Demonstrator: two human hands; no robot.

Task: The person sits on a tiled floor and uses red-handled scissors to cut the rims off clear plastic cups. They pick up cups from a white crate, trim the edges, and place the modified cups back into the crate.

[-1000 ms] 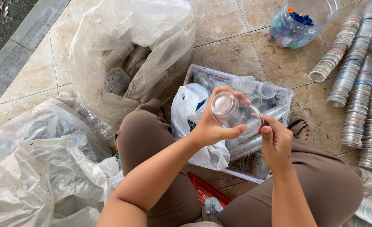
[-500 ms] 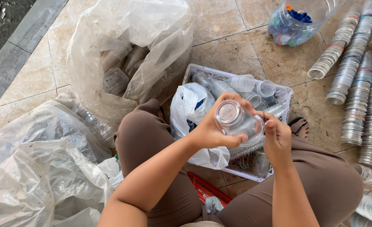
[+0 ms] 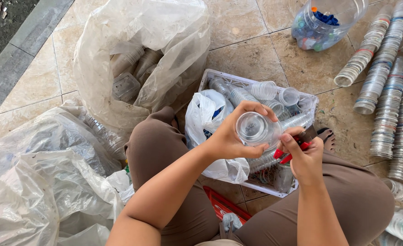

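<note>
A seated person's left hand [image 3: 229, 139] grips a clear plastic cup [image 3: 255, 129], fingers wrapped round its rim, its base turned toward the camera above a white crate [image 3: 311, 102]. The right hand [image 3: 304, 155] is closed on a red-handled cutter [image 3: 295, 145] set just beside the cup's edge. The crate holds more cups and a white bag [image 3: 206, 114]. Long stacks of cups [image 3: 388, 100] lie on the tiled floor at right, a jar of coloured caps [image 3: 320, 23] beyond them. Large clear sacks [image 3: 137, 59] of plastic sit at left.
</note>
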